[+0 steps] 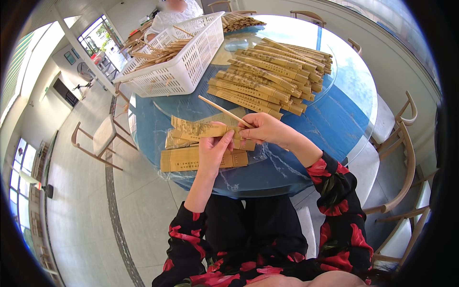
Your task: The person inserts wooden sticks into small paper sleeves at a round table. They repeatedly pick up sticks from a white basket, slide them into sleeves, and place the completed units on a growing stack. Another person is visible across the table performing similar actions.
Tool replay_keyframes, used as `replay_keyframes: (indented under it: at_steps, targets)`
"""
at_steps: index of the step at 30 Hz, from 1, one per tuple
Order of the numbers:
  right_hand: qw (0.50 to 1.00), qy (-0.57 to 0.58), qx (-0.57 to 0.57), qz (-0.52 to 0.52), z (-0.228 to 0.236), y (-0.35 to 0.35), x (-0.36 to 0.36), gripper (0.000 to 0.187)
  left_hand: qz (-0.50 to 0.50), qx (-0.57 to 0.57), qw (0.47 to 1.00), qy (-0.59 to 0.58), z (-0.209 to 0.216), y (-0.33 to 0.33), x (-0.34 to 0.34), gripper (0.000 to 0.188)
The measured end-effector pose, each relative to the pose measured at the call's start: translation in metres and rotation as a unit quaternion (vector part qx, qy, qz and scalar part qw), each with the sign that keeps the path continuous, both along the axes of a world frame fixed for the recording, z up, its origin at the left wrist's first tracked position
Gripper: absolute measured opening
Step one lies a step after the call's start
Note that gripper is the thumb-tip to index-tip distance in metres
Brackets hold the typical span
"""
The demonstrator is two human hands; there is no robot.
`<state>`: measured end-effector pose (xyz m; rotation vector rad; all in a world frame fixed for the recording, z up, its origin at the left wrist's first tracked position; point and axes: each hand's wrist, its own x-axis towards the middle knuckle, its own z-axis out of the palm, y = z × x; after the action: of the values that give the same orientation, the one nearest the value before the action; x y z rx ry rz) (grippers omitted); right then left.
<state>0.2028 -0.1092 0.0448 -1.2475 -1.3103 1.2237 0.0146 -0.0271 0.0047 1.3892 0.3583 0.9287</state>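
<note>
From my feed, a round table [330,131] fills the centre of the frame, its blue top veined like marble. At mid-frame, over its near part, the left hand [215,147] pinches a tan wrapper [193,128], and the right hand [265,128] grips a stick [222,110] slanting to the upper left, its fingers by the wrapper's right end. Below them lies a wrapper stack [186,160]; a larger wrapper pile [270,74] sits right of top centre. Upper left of centre I have a white basket [193,69] of sticks, with another person [174,19] behind it. A chair [104,135] stands at left on a pale floor [79,201] crossed by a dark stripe [113,205]; wooden chairs [406,167] line the right.
</note>
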Motion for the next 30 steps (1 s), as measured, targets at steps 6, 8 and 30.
replay_keyframes:
  at_steps: [6, 8, 30]
  targets:
    - [0.997, -0.052, 0.03, -0.042, 0.002, -0.001, -0.004, 0.01, 0.013, 0.04, 0.999, -0.002, -0.001, -0.003, 0.0, 0.009]
    - [0.997, -0.036, 0.04, -0.056, 0.0, 0.001, -0.005, 0.01, 0.022, 0.017, 0.999, 0.022, -0.002, -0.002, 0.0, 0.009]
    - [0.977, -0.12, 0.093, -0.153, -0.021, 0.016, 0.017, 0.017, 0.227, 0.68, 0.669, 0.197, 0.024, 0.018, 0.013, 0.05]
